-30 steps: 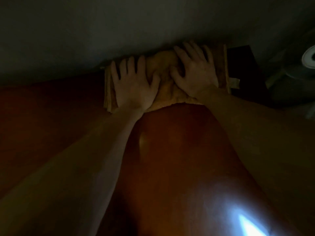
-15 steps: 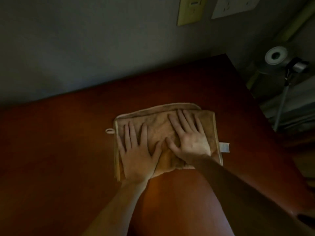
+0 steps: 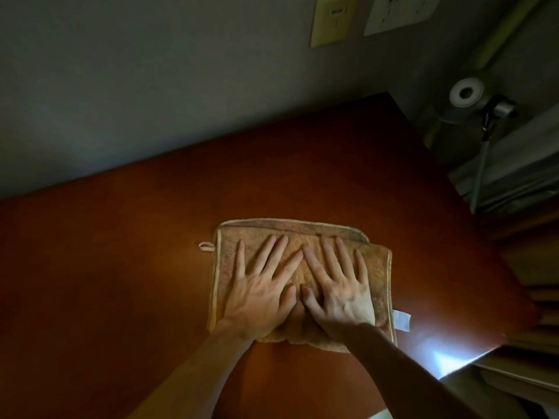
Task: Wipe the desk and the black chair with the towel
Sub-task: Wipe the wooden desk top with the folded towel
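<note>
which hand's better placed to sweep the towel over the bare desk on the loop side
Left, probably. The left hand lies flat on the loop-side half of the towel, nearest that bare desk; the right hand presses the half by the white label and would have to reach across.

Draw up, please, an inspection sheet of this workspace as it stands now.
Surface: reddish-brown wooden desk, glossy, with a bright patch of light at its right edge.
Job's things: folded tan terry towel lies flat on the desk, its hanging loop at the left and its white label at the right; black chair not in view.
Clutter: nothing seen.
Grips: left hand and right hand press flat on the towel, fingers spread.
Cables: nothing seen.
Surroundings: grey wall with a yellow wall plate and a white socket plate; round grey lamp head on a thin metal pole beyond the desk's right side.
</note>
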